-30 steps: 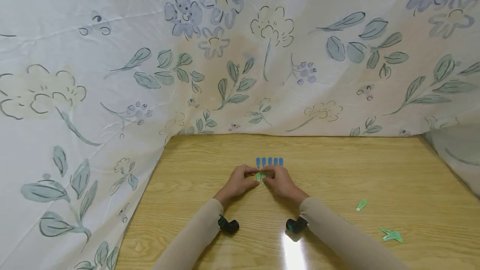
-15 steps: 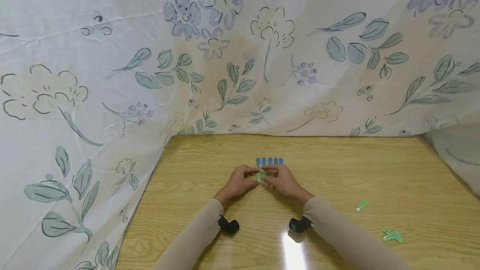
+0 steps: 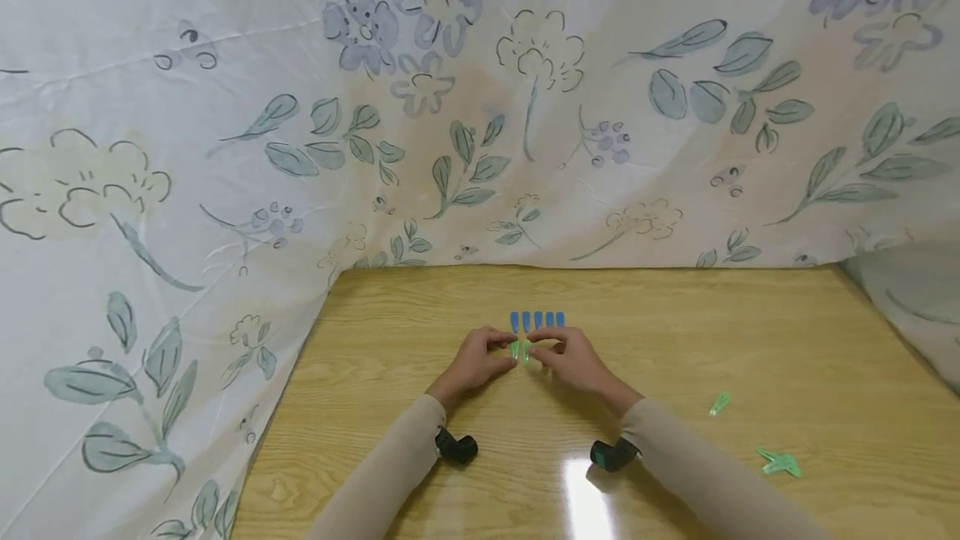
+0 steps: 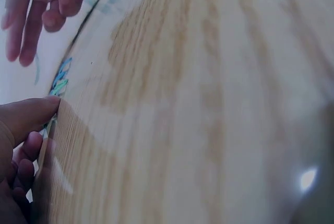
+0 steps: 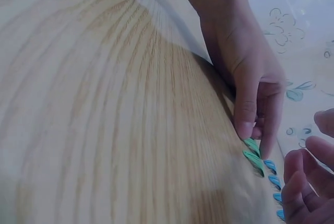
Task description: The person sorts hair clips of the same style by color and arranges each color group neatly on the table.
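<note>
Risks, left to right: left green clip (image 3: 515, 350), on the table (image 3: 637, 307) just nearer than the leftmost of five blue clips (image 3: 538, 320), could skew if the left hand (image 3: 474, 361) presses its ends unevenly. Right green clip (image 3: 527, 352), just beside it on the right, could be knocked crooked by a brush of the right hand (image 3: 576, 357); the blue clips, just farther, likewise. Loose green clip (image 3: 719, 404) and, farther right and nearer, the green cluster (image 3: 782, 463) could be swept by the right sleeve (image 3: 697, 473) if that arm swings wide. Pose: left hand in from the near left, thumb at the left green clip's near end, forefinger at its far end, lightly pinching it, by the look. Right hand in from the near right, thumb and forefinger parted; nothing held, grip slack, apparently clear of the clips.
</note>
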{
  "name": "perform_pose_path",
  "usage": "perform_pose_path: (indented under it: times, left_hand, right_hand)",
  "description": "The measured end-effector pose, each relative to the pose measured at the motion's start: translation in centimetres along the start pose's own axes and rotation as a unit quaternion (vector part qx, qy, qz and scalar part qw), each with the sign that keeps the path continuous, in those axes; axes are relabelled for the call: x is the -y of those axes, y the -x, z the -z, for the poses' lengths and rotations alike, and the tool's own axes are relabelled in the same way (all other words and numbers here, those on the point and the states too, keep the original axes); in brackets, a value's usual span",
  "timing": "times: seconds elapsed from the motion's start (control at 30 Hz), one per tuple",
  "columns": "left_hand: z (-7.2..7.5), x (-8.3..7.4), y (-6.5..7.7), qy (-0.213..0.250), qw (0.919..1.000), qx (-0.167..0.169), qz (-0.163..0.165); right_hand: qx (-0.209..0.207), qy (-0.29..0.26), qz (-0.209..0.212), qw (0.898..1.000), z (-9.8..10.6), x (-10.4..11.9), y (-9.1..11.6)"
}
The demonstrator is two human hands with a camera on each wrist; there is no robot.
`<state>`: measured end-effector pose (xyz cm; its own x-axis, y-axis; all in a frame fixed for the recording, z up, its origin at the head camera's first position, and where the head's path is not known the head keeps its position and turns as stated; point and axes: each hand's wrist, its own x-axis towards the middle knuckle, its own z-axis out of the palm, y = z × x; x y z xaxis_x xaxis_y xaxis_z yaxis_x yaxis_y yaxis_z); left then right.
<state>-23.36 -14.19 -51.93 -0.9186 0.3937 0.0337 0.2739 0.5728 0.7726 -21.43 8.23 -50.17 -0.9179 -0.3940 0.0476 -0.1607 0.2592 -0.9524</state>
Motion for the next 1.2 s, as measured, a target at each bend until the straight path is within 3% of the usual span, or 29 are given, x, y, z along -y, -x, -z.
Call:
perform_pose_path:
  times: [0.63,1.2]
  left_hand:
    - [0.1,0.1,0.2,-0.001,1.0,0.001,0.008]
    - [0.0,-0.1,0.5,0.001,0.9999,0.006,0.014]
  right_hand:
    - [0.009,0.036,0.015,0.999,2.5,1.1,4.1]
    - [-0.003,0.082,0.032,0.996,6.2,1.5,8.2]
